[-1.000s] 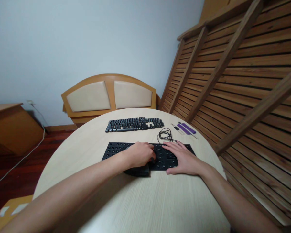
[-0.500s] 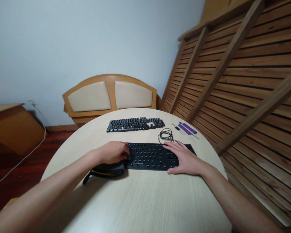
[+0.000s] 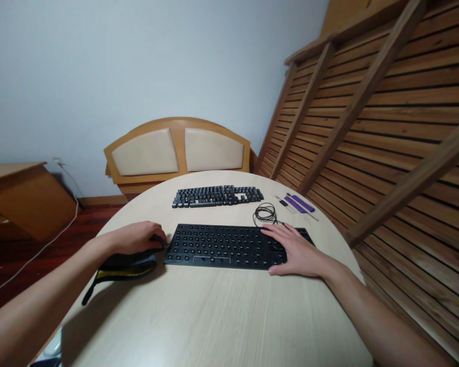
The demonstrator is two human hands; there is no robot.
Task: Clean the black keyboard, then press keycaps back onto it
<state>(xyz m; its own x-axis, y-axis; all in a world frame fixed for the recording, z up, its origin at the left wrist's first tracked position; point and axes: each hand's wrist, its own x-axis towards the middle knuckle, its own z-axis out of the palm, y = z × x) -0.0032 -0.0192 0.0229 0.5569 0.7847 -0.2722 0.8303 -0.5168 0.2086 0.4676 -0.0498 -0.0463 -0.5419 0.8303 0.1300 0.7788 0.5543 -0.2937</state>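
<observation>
Gripping one dark grey cloth [image 3: 135, 261] with a yellow band near its lower edge, your left hand [image 3: 137, 237] has its fingers curled over the fabric just beside the left end of one black, rectangular keyboard base [image 3: 222, 246] with exposed key posts. Your right hand [image 3: 296, 251], fingers spread wide, rests on the base's right end, near one thin, black, coiled cable [image 3: 266, 204]. Farther back on one round, pale wood-grained table [image 3: 229, 316] lie one keyboard-shaped layout of black keycaps [image 3: 204, 195] and two flat purple strips [image 3: 295, 205], set side by side.
</observation>
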